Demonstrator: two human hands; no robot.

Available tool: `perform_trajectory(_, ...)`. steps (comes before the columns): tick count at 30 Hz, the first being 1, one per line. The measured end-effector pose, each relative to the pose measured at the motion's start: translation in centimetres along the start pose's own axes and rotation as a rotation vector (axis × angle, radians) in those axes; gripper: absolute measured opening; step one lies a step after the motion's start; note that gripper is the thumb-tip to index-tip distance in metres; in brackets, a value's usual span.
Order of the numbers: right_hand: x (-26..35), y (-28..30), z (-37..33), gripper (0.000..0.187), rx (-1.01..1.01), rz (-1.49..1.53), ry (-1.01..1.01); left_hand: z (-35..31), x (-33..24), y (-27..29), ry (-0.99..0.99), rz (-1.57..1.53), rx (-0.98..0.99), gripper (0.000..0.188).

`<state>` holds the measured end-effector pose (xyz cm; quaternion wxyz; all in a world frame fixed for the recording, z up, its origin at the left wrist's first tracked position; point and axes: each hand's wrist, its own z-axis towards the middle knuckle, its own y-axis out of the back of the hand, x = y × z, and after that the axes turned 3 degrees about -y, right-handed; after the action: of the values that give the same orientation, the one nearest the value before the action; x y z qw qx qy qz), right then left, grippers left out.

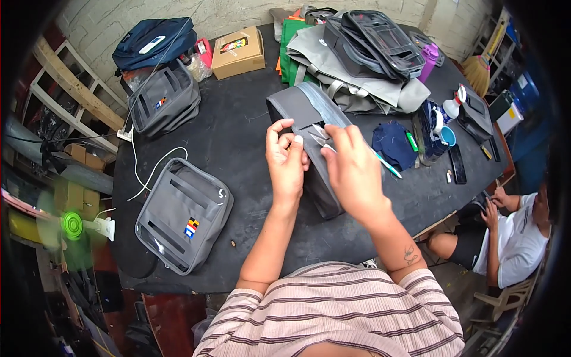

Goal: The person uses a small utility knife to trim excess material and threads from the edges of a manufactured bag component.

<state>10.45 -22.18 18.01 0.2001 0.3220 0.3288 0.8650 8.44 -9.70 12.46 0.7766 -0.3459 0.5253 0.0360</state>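
In front of me a grey fabric bag [294,106] stands on the black table, with a lighter grey strip along its upper edge. My left hand [286,162] pinches the bag's near side between thumb and fingers. My right hand [357,172] is closed around small metal thread snips [319,138], whose pointed blades lie against the bag beside my left fingertips. Whether the blades are cutting a thread is too small to tell. To the left lies a finished-looking grey bag [184,214] with a clear front and a small coloured flag patch.
Another grey bag [166,101], a cardboard box [238,52] and stacked bags [375,47] stand at the back. Dark blue cloth [392,144], a teal pen [389,166], a spray bottle [453,104] and a phone [457,165] lie right. A green fan [72,225] is left; a seated person [517,238] is right.
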Motion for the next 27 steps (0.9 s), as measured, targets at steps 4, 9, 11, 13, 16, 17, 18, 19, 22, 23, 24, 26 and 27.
perform_trajectory(4,-0.8,2.8,0.8,0.036,0.015,0.205,-0.023,1.3,-2.5,1.6,0.123,-0.047,0.188,0.028)
perform_trajectory(9,-2.5,1.6,0.9,0.033,0.033,-0.031,0.034,2.0,-2.8,2.9,0.179,0.051,0.182,0.019)
perform_trajectory(11,-2.6,0.7,0.7,0.033,0.023,-0.043,0.012,1.9,-3.2,2.8,0.078,0.268,0.181,0.019)
perform_trajectory(13,-2.2,0.4,0.6,0.033,0.006,-0.089,0.009,2.0,-2.9,3.5,0.075,0.347,0.203,0.024)
perform_trajectory(16,-1.9,-0.3,1.0,0.031,-0.002,0.001,0.063,1.9,-2.7,3.4,0.022,0.381,0.130,0.023)
perform_trajectory(17,-1.7,-0.4,1.2,0.029,0.007,0.024,0.075,1.7,-2.5,3.6,0.087,0.277,0.101,0.022)
perform_trajectory(18,-1.5,-0.5,1.2,0.029,0.007,0.025,0.076,1.6,-2.4,3.7,0.152,0.172,0.073,0.021)
perform_trajectory(19,-1.4,-0.6,1.3,0.029,0.013,0.044,0.088,1.7,-2.3,3.7,0.151,0.172,0.073,0.021)
perform_trajectory(22,-1.2,-1.1,1.4,0.026,0.000,0.069,0.104,1.8,-2.1,4.0,0.186,0.094,0.060,0.020)
perform_trajectory(23,-1.2,-1.2,1.3,0.026,-0.012,0.057,0.106,1.7,-2.0,4.1,0.196,0.073,0.058,0.020)
perform_trajectory(24,-1.2,-1.3,1.2,0.025,-0.023,0.045,0.106,1.7,-1.9,4.1,0.208,0.053,0.057,0.020)
perform_trajectory(26,-1.1,-1.4,1.2,0.025,-0.032,0.035,0.105,1.7,-2.1,4.0,0.211,0.052,0.045,0.020)
perform_trajectory(27,-1.1,-1.4,1.2,0.025,-0.041,0.021,0.104,1.7,-2.1,3.9,0.214,0.048,0.036,0.020)
